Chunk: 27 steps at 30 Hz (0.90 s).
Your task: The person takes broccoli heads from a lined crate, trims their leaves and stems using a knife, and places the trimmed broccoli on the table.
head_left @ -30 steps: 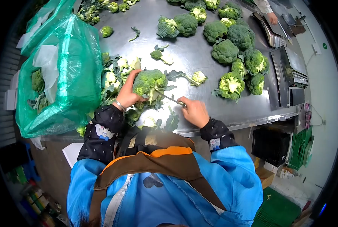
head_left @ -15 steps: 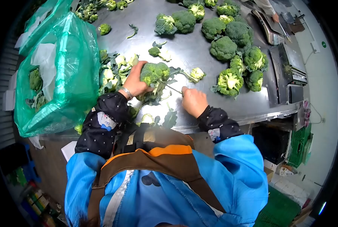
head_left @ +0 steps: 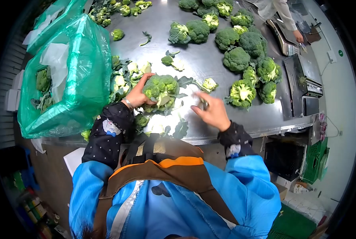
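Head shows right hand (head_left: 214,112) farther from broccoli (head_left: 161,85).

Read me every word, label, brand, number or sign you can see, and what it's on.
No text can be read.
Green round sign on the right wall: too small.
Patch on the apron front: blurred.
Left sleeve print: a cartoon picture, no legible letters.

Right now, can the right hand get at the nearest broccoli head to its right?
Probably yes: the right hand sits just left of that broccoli head, and only bare metal tabletop shows between them. The hand may not be free, though; it seems to hold something, too blurred to name.
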Each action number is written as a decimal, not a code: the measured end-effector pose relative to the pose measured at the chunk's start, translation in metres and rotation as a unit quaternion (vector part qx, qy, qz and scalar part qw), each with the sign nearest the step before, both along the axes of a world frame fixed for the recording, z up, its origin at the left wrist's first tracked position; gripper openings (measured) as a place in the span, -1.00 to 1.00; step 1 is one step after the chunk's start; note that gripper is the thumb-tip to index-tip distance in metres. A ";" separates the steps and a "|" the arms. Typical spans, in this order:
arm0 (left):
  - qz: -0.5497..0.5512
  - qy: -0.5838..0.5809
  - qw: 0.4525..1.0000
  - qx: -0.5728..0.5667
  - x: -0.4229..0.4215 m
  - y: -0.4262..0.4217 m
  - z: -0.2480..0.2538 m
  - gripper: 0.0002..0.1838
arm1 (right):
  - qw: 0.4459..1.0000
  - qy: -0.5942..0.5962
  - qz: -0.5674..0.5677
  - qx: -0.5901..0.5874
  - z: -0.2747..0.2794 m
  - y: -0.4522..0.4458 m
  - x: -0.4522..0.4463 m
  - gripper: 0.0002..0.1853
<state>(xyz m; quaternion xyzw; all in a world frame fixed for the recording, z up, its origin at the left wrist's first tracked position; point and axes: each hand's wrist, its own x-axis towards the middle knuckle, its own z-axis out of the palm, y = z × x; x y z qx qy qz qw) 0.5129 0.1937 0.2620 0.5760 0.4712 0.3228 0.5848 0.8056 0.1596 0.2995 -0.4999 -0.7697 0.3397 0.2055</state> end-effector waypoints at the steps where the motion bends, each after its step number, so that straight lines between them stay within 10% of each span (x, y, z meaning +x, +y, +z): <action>1: -0.021 0.010 1.000 0.013 -0.001 -0.001 0.001 -0.03 | 0.998 0.034 0.005 0.047 0.014 0.012 -0.011 -0.37; 4: -0.058 0.024 0.997 0.055 0.000 0.001 0.005 -0.02 | 0.988 0.080 0.061 0.118 0.006 0.039 -0.044 0.02; 12: 0.048 0.104 0.991 0.073 0.004 -0.009 -0.001 -0.06 | 0.975 0.068 -0.091 0.193 -0.023 0.024 -0.081 -0.33; 16: 0.177 -0.194 0.962 -0.073 0.012 -0.030 -0.054 -0.18 | 0.953 0.105 -0.200 0.201 -0.060 0.012 -0.078 -0.38; 22: 0.253 -0.449 0.830 -0.214 -0.016 -0.054 -0.032 -0.31 | 0.946 0.258 -0.130 -0.150 -0.042 -0.034 -0.044 -0.32; 27: 0.249 -0.438 0.845 -0.179 -0.029 -0.064 -0.003 -0.48 | 0.883 0.405 -0.090 -0.220 -0.047 -0.030 -0.054 -0.14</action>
